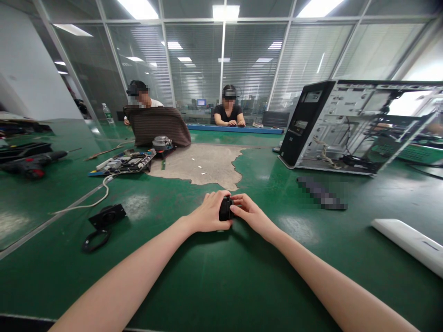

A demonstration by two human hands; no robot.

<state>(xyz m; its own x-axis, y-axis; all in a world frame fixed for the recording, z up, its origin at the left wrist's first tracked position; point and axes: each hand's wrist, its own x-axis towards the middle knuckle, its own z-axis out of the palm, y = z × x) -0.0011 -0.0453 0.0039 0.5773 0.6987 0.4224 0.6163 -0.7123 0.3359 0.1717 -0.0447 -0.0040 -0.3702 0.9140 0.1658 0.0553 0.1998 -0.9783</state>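
Between my hands, just above or on the green tabletop (207, 286), is a small black boxy part (224, 210); its exact kind cannot be made out. My left hand (212, 213) wraps round it from the left, thumb at the near side and fingers over the far side. From the right, my right hand (247, 210) pinches at its edge with thumb and fingertips. Much of the part is hidden by my fingers. To the left lie a black square part with a round opening (108, 216) and a black ring (96, 240).
An open computer case (308, 124) stands at the right, near a blurred dark object (320, 192) and a white box-like object (408, 242). A circuit board (126, 162), a power drill (34, 161) and a white cable (104, 196) lie left. Two people sit across the table.
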